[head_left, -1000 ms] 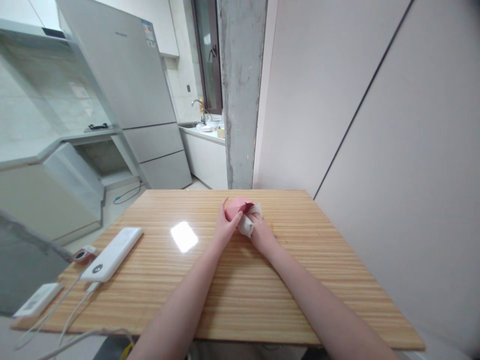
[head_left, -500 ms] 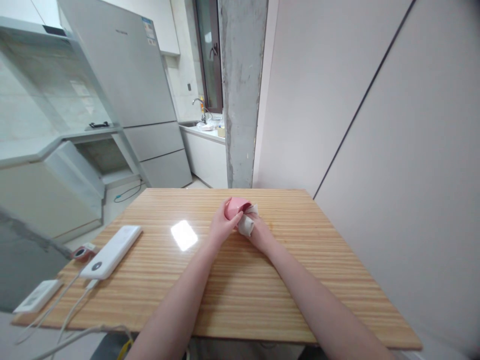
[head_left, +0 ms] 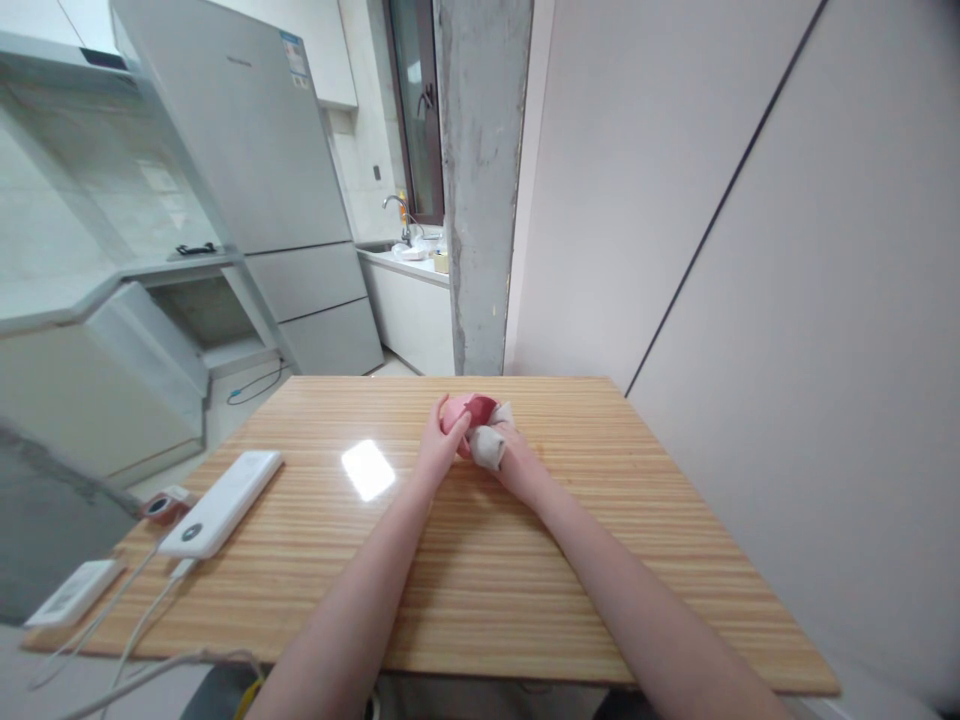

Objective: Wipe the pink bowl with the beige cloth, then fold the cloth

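- Two bare forearms reach from the bottom edge across a striped wooden table and meet at its far middle, seen from the one head camera.
- Compared with half a second ago, the left hand has closed further round the pink cup; more of the cup is covered by its fingers, and the dark pink mouth now shows towards the right.
- The right hand sits almost where it was, just beside the cup, with the cloth at the cup's rim.
- Left fingers are curled snugly round the cup's side, gripping it.
- Right fingers are bunched tight on a pale crumpled cloth, which touches the cup's right edge.
- The cup is small, rounded and glossy pink, tilted on its side so its opening faces the cloth; whether it rests on the table or is lifted cannot be told.
- Well to the left lie a long white power bank with white cables running off the near edge, a small red and white gadget beside it, and a flat white device at the corner.
- A bright patch of reflected light lies between the power bank and the hands.
- Behind the table stand a grey fridge, a concrete pillar and a plain wall.
- Nothing lies between the hands and the near edge.
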Available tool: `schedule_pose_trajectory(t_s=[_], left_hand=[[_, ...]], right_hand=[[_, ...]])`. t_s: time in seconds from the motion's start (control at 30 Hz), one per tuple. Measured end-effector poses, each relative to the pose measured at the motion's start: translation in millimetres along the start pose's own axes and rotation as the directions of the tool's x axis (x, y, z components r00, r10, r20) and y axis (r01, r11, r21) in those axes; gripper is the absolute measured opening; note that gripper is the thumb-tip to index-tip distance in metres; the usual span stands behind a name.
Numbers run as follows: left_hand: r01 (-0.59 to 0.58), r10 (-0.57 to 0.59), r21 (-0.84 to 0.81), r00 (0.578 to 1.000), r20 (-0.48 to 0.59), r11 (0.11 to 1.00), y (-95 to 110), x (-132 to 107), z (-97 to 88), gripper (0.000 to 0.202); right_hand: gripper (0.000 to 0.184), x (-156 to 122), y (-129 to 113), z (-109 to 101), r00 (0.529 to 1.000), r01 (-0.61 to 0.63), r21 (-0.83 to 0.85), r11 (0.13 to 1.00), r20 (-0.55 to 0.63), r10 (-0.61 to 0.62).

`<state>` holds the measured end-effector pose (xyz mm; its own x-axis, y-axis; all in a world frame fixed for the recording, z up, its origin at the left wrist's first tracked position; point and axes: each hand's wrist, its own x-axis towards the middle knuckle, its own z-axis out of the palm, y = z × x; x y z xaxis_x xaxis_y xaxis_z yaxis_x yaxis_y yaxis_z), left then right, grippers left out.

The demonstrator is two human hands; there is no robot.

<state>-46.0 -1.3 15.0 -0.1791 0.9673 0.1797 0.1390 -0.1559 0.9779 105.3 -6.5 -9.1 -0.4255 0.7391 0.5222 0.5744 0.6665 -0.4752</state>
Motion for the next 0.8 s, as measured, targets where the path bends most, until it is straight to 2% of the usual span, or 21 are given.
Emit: schedule_pose_trajectory(t_s=[0.1,0.17,0.3,0.4,0.47,0.53,0.6,0.7,0.8], left_hand=[[0.014,-0.014,-0.009,0.997,-0.078,1.000,-2,-12,16.0,0.068],[-0.005,0.006,0.016,0.996,-0.089,1.000,-1,-16,19.2,0.065],[-0.043,0.045,0.113,0.999,-0.012,0.993,5,-8,2.7,0.056],[-0.118,0.107,0.131,0.991,0.083,0.984,7,-1,-6.9,0.060],[-0.075,0.071,0.067,0.995,0.064,0.995,6,-3,-2.6,0.069],[-0.018,0.018,-0.013,1.000,0.000,1.000,2,-9,7.7,0.076],[-0.012,0.010,-0.049,0.999,-0.050,0.999,-1,-14,17.0,0.073],[-0.031,0.032,0.023,0.997,-0.063,0.999,-2,-15,16.7,0.064],[-0.109,0.111,0.144,0.994,-0.006,0.984,2,-9,2.3,0.062]], right_hand=[[0.024,-6,2,1,0.997,-0.039,0.054,0.998,-0.071,0.042],[0.027,-8,1,2,0.996,-0.053,0.082,0.995,-0.074,0.059],[0.026,-2,-2,0,0.999,-0.030,0.007,1.000,0.018,0.029],[0.029,1,-3,-3,0.998,-0.045,-0.112,0.993,0.046,0.051],[0.027,0,-2,-3,0.997,-0.061,-0.128,0.990,0.043,0.067],[0.025,-3,-1,0,0.996,-0.089,-0.102,0.991,0.005,0.090],[0.025,-5,0,4,0.992,-0.118,-0.066,0.991,-0.048,0.115],[0.027,-7,0,7,0.995,-0.084,0.002,0.996,-0.060,0.084],[0.034,-5,0,5,1.000,-0.018,0.034,0.999,-0.002,0.018]])
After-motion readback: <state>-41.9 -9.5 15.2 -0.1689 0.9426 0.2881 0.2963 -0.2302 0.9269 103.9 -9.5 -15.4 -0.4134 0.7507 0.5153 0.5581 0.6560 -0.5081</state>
